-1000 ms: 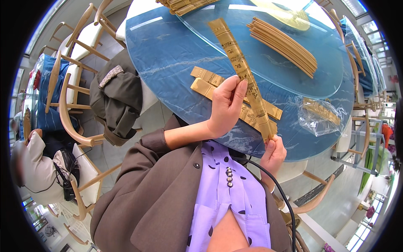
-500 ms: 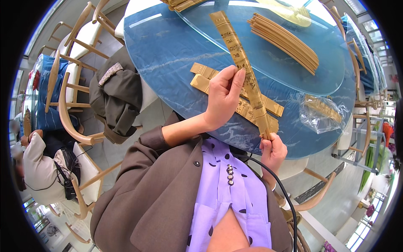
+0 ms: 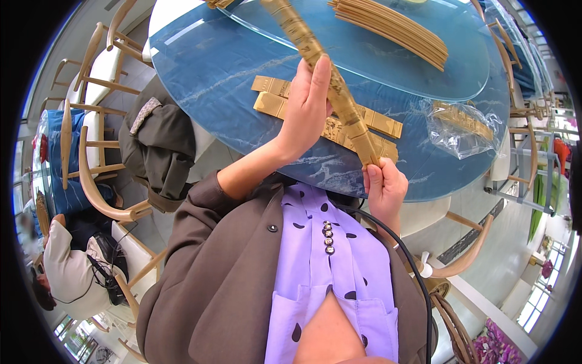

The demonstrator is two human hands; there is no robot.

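My right hand (image 3: 386,184) pinches the near end of a long, flat gold printed sleeve (image 3: 344,100) between thumb and fingers. Higher up, my left hand (image 3: 308,100) grips the same sleeve, its thumb lying along it and the fingertips partly hidden behind. Tilted, the sleeve runs from my right hand up to the far left, its top reaching the picture's upper edge. Beneath it, more flat gold sleeves (image 3: 271,104) lie crosswise on the blue-covered table (image 3: 209,91), partly covered by my left hand and the held sleeve. What the held sleeve contains, if anything, cannot be seen.
Thin wooden sticks (image 3: 394,30) lie bundled on the glass turntable (image 3: 461,79). At the right sits a clear plastic bag (image 3: 464,128) with gold sleeves in it. A dark coat (image 3: 159,142) hangs over a chair on the left. A black cable (image 3: 418,273) passes by my right forearm.
My view has shifted, so the table sits higher in the picture. The left hand has loosened from a tight pinch, its fingers straighter and slightly farther up the sleeve. My right hand keeps its pinch.
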